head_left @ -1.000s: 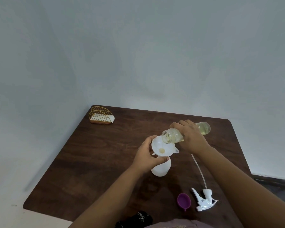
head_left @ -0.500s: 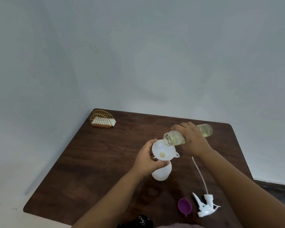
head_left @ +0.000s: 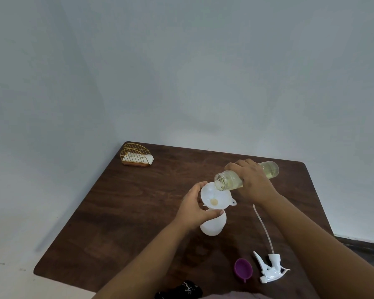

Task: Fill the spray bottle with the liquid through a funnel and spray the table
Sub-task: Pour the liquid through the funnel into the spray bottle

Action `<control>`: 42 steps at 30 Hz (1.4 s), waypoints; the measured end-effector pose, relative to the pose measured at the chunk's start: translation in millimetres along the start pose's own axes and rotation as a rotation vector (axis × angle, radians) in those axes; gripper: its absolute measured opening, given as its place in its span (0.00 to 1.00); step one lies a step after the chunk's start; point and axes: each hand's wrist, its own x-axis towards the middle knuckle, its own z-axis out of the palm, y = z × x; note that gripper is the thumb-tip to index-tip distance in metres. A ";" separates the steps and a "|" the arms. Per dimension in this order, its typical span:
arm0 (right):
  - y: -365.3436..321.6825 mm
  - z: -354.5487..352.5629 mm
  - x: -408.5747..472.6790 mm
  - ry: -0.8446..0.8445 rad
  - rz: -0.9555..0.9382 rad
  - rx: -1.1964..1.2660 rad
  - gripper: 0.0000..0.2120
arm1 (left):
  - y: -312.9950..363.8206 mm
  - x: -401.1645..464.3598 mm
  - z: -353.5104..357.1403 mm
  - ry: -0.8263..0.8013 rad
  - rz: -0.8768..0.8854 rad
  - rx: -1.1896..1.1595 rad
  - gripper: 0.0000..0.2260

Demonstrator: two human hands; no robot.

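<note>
While the right hand (head_left: 249, 182) grips a clear bottle (head_left: 246, 176) of pale yellow liquid, tipped nearly level with its open mouth over the funnel (head_left: 214, 196), the filling step is plainly in hand. A thin stream appears to run from the mouth into the white funnel, and a small yellowish pool sits at the funnel's throat. The left hand (head_left: 195, 209) curls round the funnel's stem and the neck of the white spray bottle (head_left: 213, 226), steadying both; that bottle stands upright just right of the frame's centre, on the dark wooden table (head_left: 127, 212). It is opaque white, so its fill level cannot be read. By my judgement the next move calls for a slow, even tilt so the funnel drains without overflowing, then righting the clear bottle and lifting the funnel away. The trigger head (head_left: 270, 267), with its long dip tube, lies at the lower right of the frame, not yet fitted, with a purple cap (head_left: 243, 269) just to its left. A wire napkin holder (head_left: 136, 156) stands at the table's upper left corner.
</note>
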 end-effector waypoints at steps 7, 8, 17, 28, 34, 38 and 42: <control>2.3 0.3 -1.7 -0.012 0.009 -0.018 0.17 | -2.6 -0.4 0.0 0.010 0.009 0.010 0.39; 2.5 0.3 -2.3 -0.010 0.009 -0.016 0.17 | -3.0 0.0 0.1 0.011 0.008 0.009 0.40; 2.1 -2.6 -4.3 -0.031 0.005 -0.003 0.15 | -3.9 1.5 0.5 0.019 0.005 0.009 0.40; 3.1 -2.7 -5.2 -0.038 0.001 -0.025 0.15 | -1.3 1.8 2.4 0.022 0.001 0.024 0.41; 3.7 -4.0 -4.2 -0.047 0.001 -0.042 0.15 | -0.6 1.8 3.2 0.022 0.001 0.031 0.40; 4.4 -4.3 -3.3 -0.043 -0.001 -0.043 0.16 | -0.6 0.7 2.6 0.021 -0.006 0.016 0.41; 3.7 -5.0 -3.0 -0.043 -0.006 -0.061 0.16 | 1.1 -0.6 2.6 0.022 -0.009 0.024 0.42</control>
